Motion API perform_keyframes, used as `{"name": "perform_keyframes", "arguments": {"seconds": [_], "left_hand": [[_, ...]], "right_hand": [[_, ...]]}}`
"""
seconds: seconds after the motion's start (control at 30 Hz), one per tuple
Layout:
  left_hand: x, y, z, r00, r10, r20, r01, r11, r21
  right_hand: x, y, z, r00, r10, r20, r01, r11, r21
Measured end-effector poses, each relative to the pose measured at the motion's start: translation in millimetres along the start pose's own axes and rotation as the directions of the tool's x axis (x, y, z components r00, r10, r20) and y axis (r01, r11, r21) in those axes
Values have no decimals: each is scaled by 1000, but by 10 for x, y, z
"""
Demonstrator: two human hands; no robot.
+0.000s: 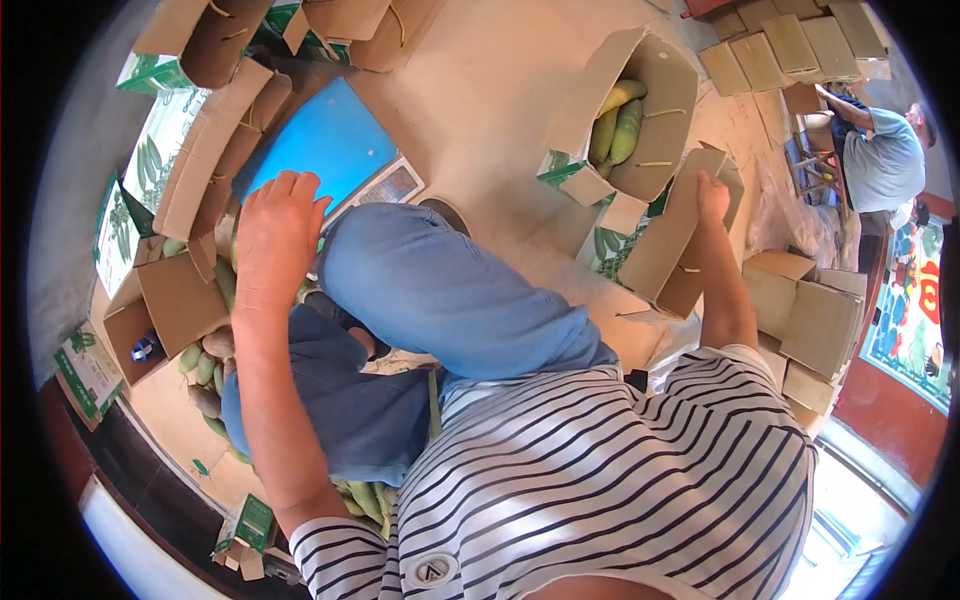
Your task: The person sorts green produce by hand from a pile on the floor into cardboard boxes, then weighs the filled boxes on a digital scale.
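Note:
My right hand [712,196] is closed on the upper edge of an open cardboard box [660,240] with green print on its side. Just beyond that box stands another open box [667,75], with several green and yellow long fruits [625,133] inside. My left hand [280,225] is raised over the near corner of a blue-topped scale [335,135]; its fingers are bent and close together, and whatever they may hold is hidden.
More open boxes [215,150] stand along the left, with long green produce [205,370] on the floor below them. Stacked cartons [785,50] are at the upper right, near another person [882,160]. Flattened and open cartons [810,310] lie at the right.

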State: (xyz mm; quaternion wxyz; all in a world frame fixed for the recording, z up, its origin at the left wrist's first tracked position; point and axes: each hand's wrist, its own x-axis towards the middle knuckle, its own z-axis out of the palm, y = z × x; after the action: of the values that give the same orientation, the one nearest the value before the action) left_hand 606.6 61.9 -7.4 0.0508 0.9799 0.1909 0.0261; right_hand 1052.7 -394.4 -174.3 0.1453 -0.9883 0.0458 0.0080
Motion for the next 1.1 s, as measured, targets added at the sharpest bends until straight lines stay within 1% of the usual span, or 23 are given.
{"name": "perform_keyframes", "arguments": {"seconds": [0.1,0.13,0.23,0.33,0.43,0.53,0.63,0.67,0.73,0.77,0.8,0.83,0.87,0.9,0.93,0.97,1.03,1.1], "left_hand": [[-7,-10,-5,1000,-8,-5,8,1000,-10],[-18,-8,-12,1000,-11,3,11,1000,-12],[-61,-7,-12,998,-47,35,47,999,-13],[-85,-24,-15,997,-70,43,71,997,-11],[-38,-29,10,995,-77,56,77,997,-4],[-11,-33,3,996,-70,50,69,998,13],[-4,-17,-5,998,-66,23,66,998,6],[4,-8,-7,998,-64,12,64,998,1],[-9,-15,22,995,-66,73,66,998,0],[-32,-49,6,992,-81,94,80,997,17],[-33,-41,-13,997,-29,75,26,999,43],[-35,-34,-14,994,-80,80,76,996,54],[-57,-99,53,996,-46,77,40,997,70],[-66,-75,50,997,-75,35,73,995,62],[-80,-73,65,995,-95,37,92,994,62],[-95,-69,78,995,-98,32,96,994,54],[-106,-89,77,995,-101,20,100,994,35],[-120,-106,48,995,-97,-1,97,995,38]], "right_hand": [[164,-30,-116,1000,23,6,-21,977,-213],[152,-82,-123,1000,1,-18,-6,968,-249],[271,-171,-36,1000,-12,-27,5,964,-266],[496,-225,83,998,-34,53,50,943,-329],[689,-449,197,988,-118,97,143,939,-314],[625,-656,3,967,-191,-166,160,969,-186],[498,-921,-124,961,-260,90,275,902,-334],[430,-987,-142,964,-231,133,266,872,-412],[289,-1219,-102,959,-186,215,275,798,-536],[431,-1004,61,950,-220,223,308,785,-537],[631,-763,249,938,-263,226,345,774,-531],[519,-749,248,933,-276,229,358,757,-546],[424,-855,209,936,-220,274,341,758,-557],[434,-849,268,953,-181,244,290,781,-552],[429,-823,269,953,-167,251,282,790,-544],[368,-798,250,955,-201,217,289,787,-545],[171,-840,130,956,-200,212,286,791,-541],[138,-762,94,951,-215,221,303,784,-542]]}}
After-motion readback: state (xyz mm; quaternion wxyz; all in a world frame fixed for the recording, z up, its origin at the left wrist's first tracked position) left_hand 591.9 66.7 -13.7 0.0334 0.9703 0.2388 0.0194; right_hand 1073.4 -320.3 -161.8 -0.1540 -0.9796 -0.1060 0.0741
